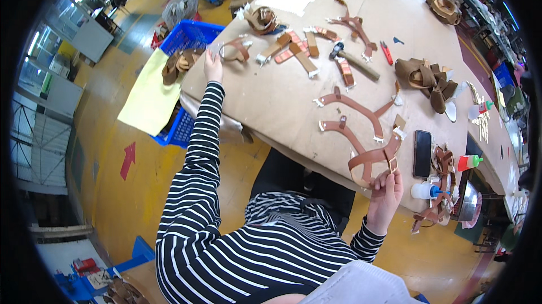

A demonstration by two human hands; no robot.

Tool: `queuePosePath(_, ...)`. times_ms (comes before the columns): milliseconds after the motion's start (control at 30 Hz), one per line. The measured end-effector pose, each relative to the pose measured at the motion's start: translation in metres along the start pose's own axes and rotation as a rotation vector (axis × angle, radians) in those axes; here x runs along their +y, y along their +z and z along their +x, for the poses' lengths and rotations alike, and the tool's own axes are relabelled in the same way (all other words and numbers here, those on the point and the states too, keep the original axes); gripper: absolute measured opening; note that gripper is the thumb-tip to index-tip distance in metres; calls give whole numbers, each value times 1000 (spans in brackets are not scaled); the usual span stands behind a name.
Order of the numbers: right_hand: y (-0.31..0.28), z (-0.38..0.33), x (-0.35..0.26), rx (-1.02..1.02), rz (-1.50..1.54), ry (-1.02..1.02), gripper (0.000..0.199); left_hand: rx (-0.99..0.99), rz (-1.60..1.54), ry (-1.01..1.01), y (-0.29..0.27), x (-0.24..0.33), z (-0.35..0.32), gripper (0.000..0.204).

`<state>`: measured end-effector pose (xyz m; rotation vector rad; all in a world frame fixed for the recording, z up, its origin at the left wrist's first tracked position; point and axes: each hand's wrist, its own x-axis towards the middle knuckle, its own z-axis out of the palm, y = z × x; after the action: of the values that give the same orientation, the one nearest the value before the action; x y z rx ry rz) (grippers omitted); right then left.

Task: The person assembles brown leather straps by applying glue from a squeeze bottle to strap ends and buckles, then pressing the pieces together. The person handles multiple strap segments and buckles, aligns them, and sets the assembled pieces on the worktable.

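Observation:
At the table's near edge, my right hand (386, 198) pinches a brown leather strap (361, 160) by its gold rectangular buckle (393, 165). This strap curves in a loop over the tabletop. My left arm stretches out to the table's left edge. There my left hand (213, 69) has its fingers closed at the end of a curled brown leather strap (238, 51); the exact grip is partly hidden. Two branched leather strap pieces (353, 101) with whitish ends lie in front of me, beyond my right hand.
A hammer (355, 62), red snips (386, 53), several short straps (302, 58) and strap bundles (423, 78) lie on the papered table (271, 106). Right: a phone (422, 154) and glue bottles (423, 191). Left, below the table: a blue crate (189, 36) with yellow sheet (152, 92).

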<state>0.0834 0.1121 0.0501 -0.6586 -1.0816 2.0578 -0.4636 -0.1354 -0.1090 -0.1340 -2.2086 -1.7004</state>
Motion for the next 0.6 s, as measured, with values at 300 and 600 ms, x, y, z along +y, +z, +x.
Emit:
queuePosePath(300, 2, -6, -1, 10, 7, -10, 7, -539, 135, -29, 12, -2, 14, 50)
queuePosePath(600, 26, 2, -7, -126, 231, 162, 17, -916, -528, -248, -6, 168, -169, 24)
